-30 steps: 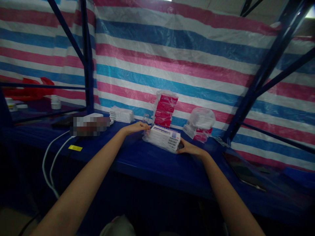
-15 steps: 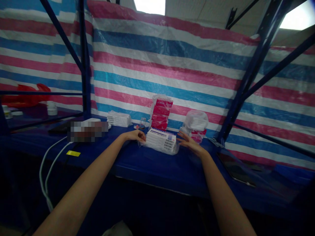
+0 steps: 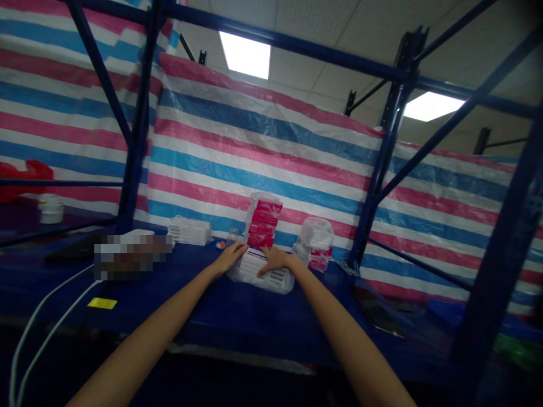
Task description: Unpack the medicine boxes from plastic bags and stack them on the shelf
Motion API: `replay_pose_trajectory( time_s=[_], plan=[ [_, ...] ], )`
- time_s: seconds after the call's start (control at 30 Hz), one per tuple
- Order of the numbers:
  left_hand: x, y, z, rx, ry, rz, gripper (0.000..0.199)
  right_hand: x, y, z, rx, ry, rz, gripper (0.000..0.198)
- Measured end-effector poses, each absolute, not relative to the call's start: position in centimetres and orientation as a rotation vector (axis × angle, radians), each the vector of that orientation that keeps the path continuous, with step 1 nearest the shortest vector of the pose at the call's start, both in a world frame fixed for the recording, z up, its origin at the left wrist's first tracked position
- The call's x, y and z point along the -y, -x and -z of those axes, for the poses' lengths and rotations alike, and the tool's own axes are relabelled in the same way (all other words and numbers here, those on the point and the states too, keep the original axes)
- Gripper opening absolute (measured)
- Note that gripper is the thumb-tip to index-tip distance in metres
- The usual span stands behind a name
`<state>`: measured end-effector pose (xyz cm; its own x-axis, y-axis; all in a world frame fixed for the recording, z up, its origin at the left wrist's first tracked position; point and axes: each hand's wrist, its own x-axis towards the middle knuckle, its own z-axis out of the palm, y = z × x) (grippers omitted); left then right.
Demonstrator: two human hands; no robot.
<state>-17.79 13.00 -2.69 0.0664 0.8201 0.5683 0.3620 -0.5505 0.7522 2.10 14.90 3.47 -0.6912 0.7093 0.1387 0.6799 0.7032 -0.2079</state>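
A stack of white printed boxes (image 3: pixel 278 276) lies in a clear plastic bag (image 3: pixel 241 277) on the blue shelf, in the middle of the head view. At the stack's upper left corner is my left hand (image 3: pixel 229 258), its fingers close together and closed on the bag's edge. My right hand (image 3: pixel 278 260) lies over the upper right of the stack, open, with thumb and fingers spread across the boxes. Right behind stands a wrapped stack of red boxes (image 3: pixel 265 223). A small clear jar (image 3: pixel 232 236) is just beyond my left hand.
Left of the jar sits a wrapped white pack (image 3: pixel 190 230). Another bag with white and red contents (image 3: pixel 317 243) stands at right. A dark phone-like slab (image 3: pixel 377 314) lies near the right post (image 3: pixel 373 192). White cables (image 3: pixel 51 308) and a yellow label (image 3: pixel 102 303) are at left.
My right hand has moved left from beside the stack onto it. My left hand has shifted from the bag's left side to the stack's upper corner. The camera view has tilted up.
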Motion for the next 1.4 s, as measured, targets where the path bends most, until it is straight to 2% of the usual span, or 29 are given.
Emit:
replay_pose_trajectory(
  time_s=[0.1,0.23,0.4,0.53,0.67,0.77,0.87,0.97,1.07,1.17,1.27,1.33,1.4],
  plan=[
    [-12.8,17.0,3.1,-1.15,-1.962,-1.411,0.043,-14.7,-1.7,-4.3,2.784,1.197,-0.173,0.097],
    [-13.3,17.1,2.9,-1.027,-1.812,-1.398,0.053,-14.2,-3.0,-4.3,2.685,1.093,-0.201,0.098],
    [-13.7,17.4,2.5,-1.005,-1.616,-1.526,0.065,-13.0,-4.4,-5.2,2.46,0.974,-0.293,0.091],
    [-13.0,17.3,2.0,-1.045,-1.715,-1.518,0.062,-11.9,-5.4,-7.1,2.245,0.976,-0.403,0.088],
    [-12.1,17.6,1.4,-1.188,-1.918,-1.497,0.049,-11.4,-8.0,-9.6,2.061,1.059,-0.479,0.086],
    [-11.3,17.8,1.1,-1.348,-2.137,-1.447,0.033,-11.7,-11.6,-11.0,2.009,1.204,-0.344,0.083],
    [-10.2,16.6,0.7,-1.481,-2.338,-1.329,0.025,-12.2,-15.4,-10.6,1.978,1.55,-0.167,0.087],
    [-9.1,13.2,0.3,-1.564,-2.462,-1.11,0.034,-12.4,-17.9,-7.9,1.951,1.979,-0.138,0.089],
    [-8.2,8.1,0.4,-1.556,-2.484,-0.853,0.044,-11.9,-18.5,-4.7,1.915,2.189,-0.058,0.091],
    [-7.9,4.1,0.7,-1.544,-2.402,-0.703,0.034,-10.2,-17.5,-2.6,1.913,1.984,0.109,0.09],
    [-8.4,2.9,0.5,-1.521,-2.371,-0.778,0.021,-7.1,-15.9,-1.8,1.95,1.553,0.311,0.075],
    [-9.0,3.5,-0.4,-1.485,-2.339,-0.86,0.024,-4.7,-14.9,-1.5,1.914,1.419,0.309,0.055],
    [-9.2,4.5,-1.5,-1.363,-2.203,-0.961,0.029,-2.6,-14.2,-1.1,1.873,1.37,0.17,0.047]
  ],
)
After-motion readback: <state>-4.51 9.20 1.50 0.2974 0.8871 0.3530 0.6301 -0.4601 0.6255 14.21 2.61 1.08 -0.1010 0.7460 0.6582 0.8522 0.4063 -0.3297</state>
